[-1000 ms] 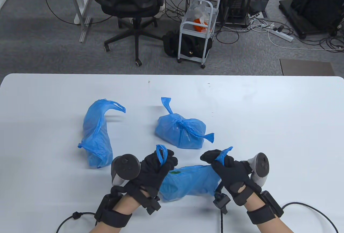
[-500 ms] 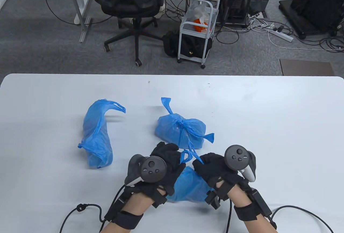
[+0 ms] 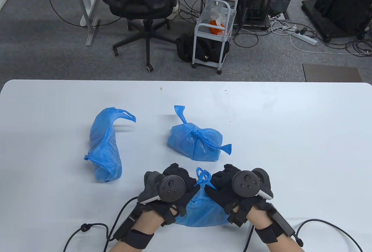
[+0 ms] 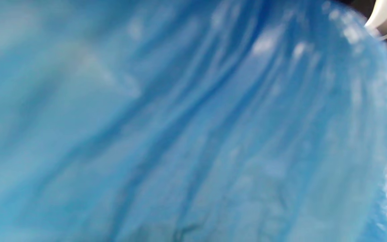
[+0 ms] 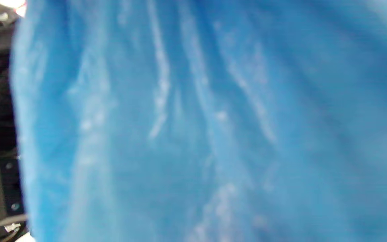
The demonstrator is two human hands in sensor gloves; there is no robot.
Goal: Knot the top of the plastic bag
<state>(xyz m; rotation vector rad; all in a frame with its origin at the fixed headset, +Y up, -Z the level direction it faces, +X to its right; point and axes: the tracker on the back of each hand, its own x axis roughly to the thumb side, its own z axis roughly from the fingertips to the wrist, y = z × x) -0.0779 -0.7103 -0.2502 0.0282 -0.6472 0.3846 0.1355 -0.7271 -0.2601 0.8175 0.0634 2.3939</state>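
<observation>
Hands closed together over bag (image 3: 203,211); white table (image 3: 290,136), carpeted office.

Overhead table view; both wrist views against blue bag (image 3: 203,211).

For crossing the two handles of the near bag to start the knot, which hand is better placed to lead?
Marginally the right hand: the bunched handles lean toward its fingertips. The left hand is just as close, gripping the bag top, so the edge is slight.
</observation>
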